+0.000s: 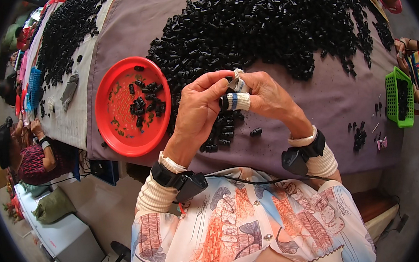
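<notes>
My left hand (193, 107) and my right hand (271, 94) meet above the near part of the table. Thumb and forefinger of the left hand are pinched together at the wrapped fingertips of the right. White cloth finger wraps (239, 101), one blue-striped, cover fingers of my right hand, which is curled closed. Dark bits show between the hands, but what each one grips is too hidden to name. Below them lie several small black ribbed plastic pieces (227, 132). To the left, a round red tray (103, 105) holds more such pieces.
A large heap of black pieces (260, 23) covers the far part of the mauve tablecloth (315, 103). At right stands a green basket (391, 99) beside a co-worker's arm. Another person (34, 159) sits at the left table, near a blue basket (34, 88).
</notes>
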A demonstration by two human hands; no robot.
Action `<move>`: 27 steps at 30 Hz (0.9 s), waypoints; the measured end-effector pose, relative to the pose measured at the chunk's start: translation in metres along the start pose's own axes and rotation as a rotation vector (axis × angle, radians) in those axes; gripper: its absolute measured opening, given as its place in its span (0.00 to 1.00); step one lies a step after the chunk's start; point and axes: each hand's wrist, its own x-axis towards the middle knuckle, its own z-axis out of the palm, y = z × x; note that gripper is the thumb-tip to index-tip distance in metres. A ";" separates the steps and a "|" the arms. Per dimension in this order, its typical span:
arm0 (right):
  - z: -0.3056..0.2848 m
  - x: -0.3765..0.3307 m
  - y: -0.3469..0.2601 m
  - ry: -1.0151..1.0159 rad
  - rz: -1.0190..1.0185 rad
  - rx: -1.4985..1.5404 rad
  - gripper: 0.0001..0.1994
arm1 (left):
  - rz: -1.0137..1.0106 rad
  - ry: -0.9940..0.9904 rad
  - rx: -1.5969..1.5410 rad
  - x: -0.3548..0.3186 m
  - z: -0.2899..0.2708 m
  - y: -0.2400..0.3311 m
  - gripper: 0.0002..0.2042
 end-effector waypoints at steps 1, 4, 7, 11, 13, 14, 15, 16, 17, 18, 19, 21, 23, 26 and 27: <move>0.000 0.000 0.001 0.000 0.000 0.000 0.17 | 0.001 0.005 0.011 0.000 0.000 0.000 0.10; 0.000 0.000 0.000 -0.003 0.021 0.111 0.16 | -0.017 -0.008 -0.075 0.001 -0.001 0.000 0.10; 0.000 0.001 -0.006 0.031 -0.018 0.126 0.17 | -0.032 -0.063 -0.131 0.000 -0.007 -0.001 0.10; 0.000 0.003 -0.003 0.020 0.002 0.047 0.19 | -0.035 -0.039 -0.123 -0.002 -0.005 0.000 0.10; 0.000 0.003 -0.002 0.013 0.020 0.034 0.19 | -0.041 -0.007 -0.110 -0.002 -0.002 0.000 0.10; 0.000 0.003 -0.002 0.014 0.013 0.030 0.20 | -0.041 -0.006 -0.110 -0.002 -0.002 0.000 0.10; 0.000 0.003 -0.002 0.015 0.006 0.025 0.21 | -0.039 -0.011 -0.106 -0.002 -0.003 0.000 0.10; 0.000 0.003 -0.002 0.015 0.006 0.025 0.21 | -0.038 -0.016 -0.102 -0.002 -0.003 0.000 0.10; 0.000 0.003 -0.001 0.011 0.002 0.001 0.21 | -0.038 -0.016 -0.103 -0.002 -0.004 0.000 0.10; 0.000 0.003 -0.001 0.007 -0.002 -0.024 0.21 | -0.039 -0.011 -0.100 -0.002 -0.004 -0.001 0.10; 0.000 0.003 0.000 0.007 -0.001 -0.024 0.21 | -0.041 -0.007 -0.097 -0.002 -0.005 -0.001 0.10; 0.000 0.003 -0.001 0.007 -0.014 -0.007 0.20 | -0.041 -0.002 -0.085 -0.002 -0.002 -0.001 0.10; 0.000 0.003 0.000 0.003 -0.014 0.004 0.20 | -0.040 0.003 -0.073 -0.002 -0.001 -0.001 0.10; 0.000 0.002 0.006 -0.014 0.001 0.018 0.20 | -0.031 -0.008 -0.063 -0.002 -0.002 -0.002 0.10; 0.000 0.001 0.007 -0.026 0.019 0.022 0.19 | -0.032 -0.007 -0.058 -0.002 -0.003 -0.002 0.10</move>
